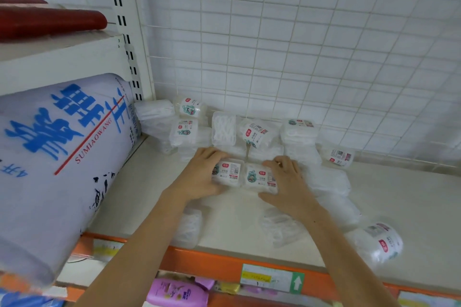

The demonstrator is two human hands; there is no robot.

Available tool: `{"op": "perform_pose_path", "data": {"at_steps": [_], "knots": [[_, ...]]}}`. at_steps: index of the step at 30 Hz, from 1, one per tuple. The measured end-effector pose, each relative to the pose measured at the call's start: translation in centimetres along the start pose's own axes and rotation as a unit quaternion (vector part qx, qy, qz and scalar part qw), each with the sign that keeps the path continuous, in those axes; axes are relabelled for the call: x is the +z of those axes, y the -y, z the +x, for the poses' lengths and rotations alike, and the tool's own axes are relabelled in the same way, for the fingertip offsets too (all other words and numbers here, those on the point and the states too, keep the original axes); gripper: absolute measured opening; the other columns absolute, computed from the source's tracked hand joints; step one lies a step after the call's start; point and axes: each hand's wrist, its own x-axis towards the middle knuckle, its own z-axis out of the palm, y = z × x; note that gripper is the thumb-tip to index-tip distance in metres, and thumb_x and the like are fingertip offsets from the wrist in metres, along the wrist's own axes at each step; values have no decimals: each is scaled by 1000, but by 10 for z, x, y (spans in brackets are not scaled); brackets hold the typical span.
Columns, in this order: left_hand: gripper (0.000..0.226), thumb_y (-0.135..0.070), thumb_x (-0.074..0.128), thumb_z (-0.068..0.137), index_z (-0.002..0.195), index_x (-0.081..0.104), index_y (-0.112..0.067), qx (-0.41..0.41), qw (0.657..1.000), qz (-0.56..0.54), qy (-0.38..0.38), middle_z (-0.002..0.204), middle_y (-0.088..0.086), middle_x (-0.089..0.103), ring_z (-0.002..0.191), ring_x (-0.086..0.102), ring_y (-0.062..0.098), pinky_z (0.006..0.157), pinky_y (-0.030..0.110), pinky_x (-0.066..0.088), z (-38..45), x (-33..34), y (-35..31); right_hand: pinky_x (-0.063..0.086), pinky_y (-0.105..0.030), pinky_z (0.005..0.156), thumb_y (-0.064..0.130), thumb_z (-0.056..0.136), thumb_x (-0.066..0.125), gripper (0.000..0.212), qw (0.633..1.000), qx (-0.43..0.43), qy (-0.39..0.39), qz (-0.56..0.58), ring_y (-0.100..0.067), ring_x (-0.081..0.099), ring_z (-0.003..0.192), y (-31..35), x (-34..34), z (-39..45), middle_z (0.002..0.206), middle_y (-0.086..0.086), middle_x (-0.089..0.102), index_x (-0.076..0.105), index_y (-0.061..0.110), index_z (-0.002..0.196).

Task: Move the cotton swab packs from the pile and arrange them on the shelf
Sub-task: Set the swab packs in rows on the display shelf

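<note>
Clear plastic cotton swab packs with white labels stand stacked along the back of the white shelf (389, 217), against the wire grid. My left hand (199, 174) grips one labelled pack (230, 172) lying flat mid-shelf. Right beside it lies a second labelled pack (258, 178), which my right hand (287, 179) grips, fingers curled over its far edge. Several loose packs lie scattered nearer the front: one (188, 228) under my left forearm, one (280, 228) under my right forearm, and one (381, 242) at the right front.
A big white sack with blue characters (57, 157) fills the shelf bay to the left. The shelf's orange front edge (219, 263) carries a price tag. A pink bottle (177, 294) sits on the shelf below. A red roll (50, 21) lies on the upper left shelf.
</note>
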Motion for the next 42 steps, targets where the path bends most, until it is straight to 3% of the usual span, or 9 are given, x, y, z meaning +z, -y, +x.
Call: {"op": "perform_pose_path", "data": {"at_steps": [6, 11, 18, 23, 28, 32, 35, 40, 42], "knots": [[69, -21, 79, 62, 124, 51, -11, 112, 988, 77, -76, 118, 4, 52, 111, 41, 22, 90, 29, 38, 7, -15, -7, 36, -30, 98, 26, 74, 70, 66, 992, 16, -105, -67, -21, 32, 118, 14, -28, -14, 130, -1, 39, 41, 20, 133], [72, -23, 81, 62, 124, 45, -15, 183, 976, 61, -101, 118, 4, 54, 107, 38, 16, 88, 30, 40, 13, -19, -26, 46, -36, 85, 22, 65, 78, 67, 980, 46, -175, -77, -26, 43, 108, 14, -39, -53, 120, -6, 49, 50, 15, 125], [67, -45, 56, 62, 124, 42, -23, 216, 974, -57, -19, 117, -8, 39, 110, 32, 9, 93, 22, 27, -17, 14, -98, 43, -33, 80, 33, 65, 69, 67, 963, 132, -222, -73, -17, 35, 105, 4, -67, -148, 119, -3, 48, 48, 18, 127], [65, -40, 55, 59, 122, 41, -29, 287, 947, -138, 51, 116, -13, 35, 113, 29, 4, 97, 8, 23, -48, 60, -182, 38, -24, 82, 44, 62, 56, 65, 950, 194, -243, -43, -12, 37, 101, -13, -90, -253, 113, 1, 48, 45, 25, 124], [66, -49, 56, 56, 119, 43, -31, 285, 927, -208, 131, 114, -22, 35, 109, 30, -2, 90, -2, 20, -82, 125, -273, 37, -21, 83, 32, 62, 71, 68, 929, 276, -246, -22, -15, 39, 104, -42, -107, -378, 113, 9, 40, 49, 20, 125], [67, -47, 62, 61, 122, 39, -34, 302, 914, -213, 164, 119, -15, 36, 117, 29, 0, 97, 11, 24, -117, 187, -337, 33, -22, 89, 32, 63, 72, 70, 910, 336, -242, -28, -13, 38, 110, -64, -113, -469, 121, 2, 47, 49, 17, 127], [70, -41, 65, 62, 127, 42, -25, 298, 907, -213, 208, 122, -13, 36, 117, 30, 0, 94, 7, 23, -141, 225, -383, 27, -12, 86, 35, 63, 73, 74, 890, 385, -244, -10, -11, 33, 110, -73, -115, -528, 117, 8, 43, 46, 19, 130], [77, -53, 56, 55, 126, 41, -27, 307, 895, -218, 238, 116, -13, 37, 105, 32, -5, 82, -2, 27, -162, 267, -451, 29, -6, 85, 62, 54, 57, 85, 858, 448, -249, 8, -5, 28, 108, -91, -125, -602, 115, 18, 35, 43, 26, 130], [74, -45, 61, 58, 126, 42, -22, 322, 891, -210, 240, 113, -10, 39, 103, 33, -1, 81, -1, 29, -162, 281, -475, 26, 1, 83, 60, 56, 59, 80, 849, 461, -256, 18, -5, 27, 109, -102, -132, -619, 114, 20, 34, 41, 30, 128]]}}
